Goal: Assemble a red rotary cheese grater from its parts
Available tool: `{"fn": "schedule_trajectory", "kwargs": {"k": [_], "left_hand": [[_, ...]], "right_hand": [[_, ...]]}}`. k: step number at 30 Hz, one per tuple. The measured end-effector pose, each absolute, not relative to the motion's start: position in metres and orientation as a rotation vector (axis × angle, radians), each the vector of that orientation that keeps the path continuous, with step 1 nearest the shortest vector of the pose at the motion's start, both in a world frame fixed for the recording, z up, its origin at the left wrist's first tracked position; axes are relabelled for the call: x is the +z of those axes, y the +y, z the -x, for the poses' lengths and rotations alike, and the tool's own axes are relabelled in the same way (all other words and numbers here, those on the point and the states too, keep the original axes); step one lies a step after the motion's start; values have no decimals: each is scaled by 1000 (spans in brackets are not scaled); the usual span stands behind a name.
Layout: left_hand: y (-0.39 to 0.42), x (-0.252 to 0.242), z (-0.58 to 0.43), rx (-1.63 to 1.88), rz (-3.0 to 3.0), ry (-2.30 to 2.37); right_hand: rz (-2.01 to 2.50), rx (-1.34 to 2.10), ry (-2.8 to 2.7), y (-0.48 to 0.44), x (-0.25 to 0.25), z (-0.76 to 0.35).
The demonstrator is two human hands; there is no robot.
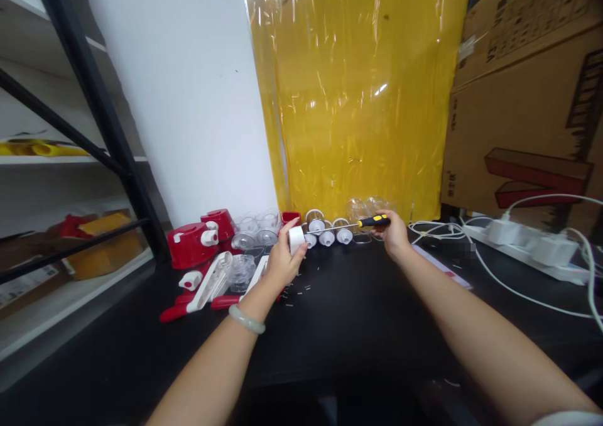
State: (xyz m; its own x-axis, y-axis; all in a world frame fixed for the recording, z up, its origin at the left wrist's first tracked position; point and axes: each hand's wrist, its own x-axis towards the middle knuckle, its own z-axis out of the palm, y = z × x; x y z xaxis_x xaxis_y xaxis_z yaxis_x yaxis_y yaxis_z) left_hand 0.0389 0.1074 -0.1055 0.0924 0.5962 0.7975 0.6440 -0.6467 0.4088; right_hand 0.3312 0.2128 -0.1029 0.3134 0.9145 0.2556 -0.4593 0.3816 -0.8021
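Black table, near to far. Bracelet, 1, on left wrist. Long white pieces with red ends, 2 visible, left side: 1 farther left, 1 nearer the left arm, partly covered by it. Loose screws scattered right of the left wrist, several, too small for a sure count. Small white-and-red part, 1, left. Clear plastic stack, 1, pieces in it not countable.

Left hand, mid-table: fingers and thumb pinching 1 white part, raised above the tabletop. Right hand, to its right: fingers closed around the handle of 1 screwdriver, black and yellow, shaft pointing left, tip end at the white part; contact can't tell.

Right side: 1 flat pale item, 1 power strip with 2 white plugs, white cables tangled, count unclear.

Behind the hands: white-ended cylinders, at least 4, bunched. Red housings, 2 clear to count, far left. Clear round pieces, at least 2, far right of the cylinders.

Farthest: 1 yellow sheet, 1 white panel left of it, 1 big cardboard box right.
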Motion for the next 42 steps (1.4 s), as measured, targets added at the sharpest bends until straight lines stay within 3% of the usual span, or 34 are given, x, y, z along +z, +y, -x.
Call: {"fn": "schedule_trajectory", "kwargs": {"k": [22,30,42], "left_hand": [[103,-107,-41,-1745,2287,-1231],[100,-100,-43,-1579,2145,-1274],[101,-99,-43,-1612,2143,-1420]], "right_hand": [[641,948,-763,205,-94,-325],[737,878,-808,204,-97,-326],[587,1094,-761,207,-96,-329]]}}
